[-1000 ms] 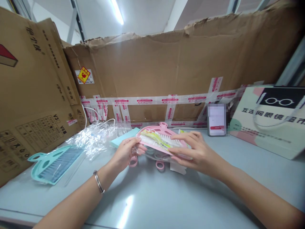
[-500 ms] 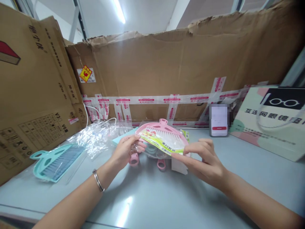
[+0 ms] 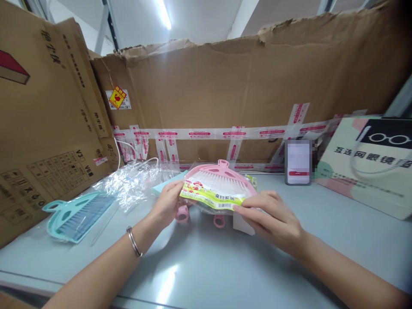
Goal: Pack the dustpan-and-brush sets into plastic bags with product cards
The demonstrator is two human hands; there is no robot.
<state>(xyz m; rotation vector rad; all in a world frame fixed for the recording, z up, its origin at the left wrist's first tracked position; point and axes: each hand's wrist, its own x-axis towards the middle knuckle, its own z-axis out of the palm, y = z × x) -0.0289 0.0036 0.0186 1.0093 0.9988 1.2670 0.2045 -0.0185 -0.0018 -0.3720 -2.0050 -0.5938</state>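
Note:
A pink dustpan (image 3: 236,174) with a white-bristled brush (image 3: 209,179) is in a clear plastic bag with a yellow-green printed label (image 3: 209,198). My left hand (image 3: 168,205) is closed on the left end of the label and bag. On the right end, my right hand (image 3: 273,221) pinches the label's corner between thumb and fingers. Below the label, two pink ring-shaped ends (image 3: 219,221) show on the table side; what they belong to is mostly hidden. A white piece of paper or card (image 3: 243,224) sticks out beneath, near my right fingers.
A bagged turquoise dustpan and brush (image 3: 79,216) lies at left, beside crumpled clear plastic (image 3: 128,184). A phone (image 3: 298,162) stands at the back right near a printed paper bag (image 3: 367,167). Large cardboard boxes (image 3: 199,86) wall off the back and left of the table (image 3: 199,266).
The label has been turned and flattened toward me, so its printed front now shows. My left fingers have closed on its left end; my right hand has shifted slightly on its right corner.

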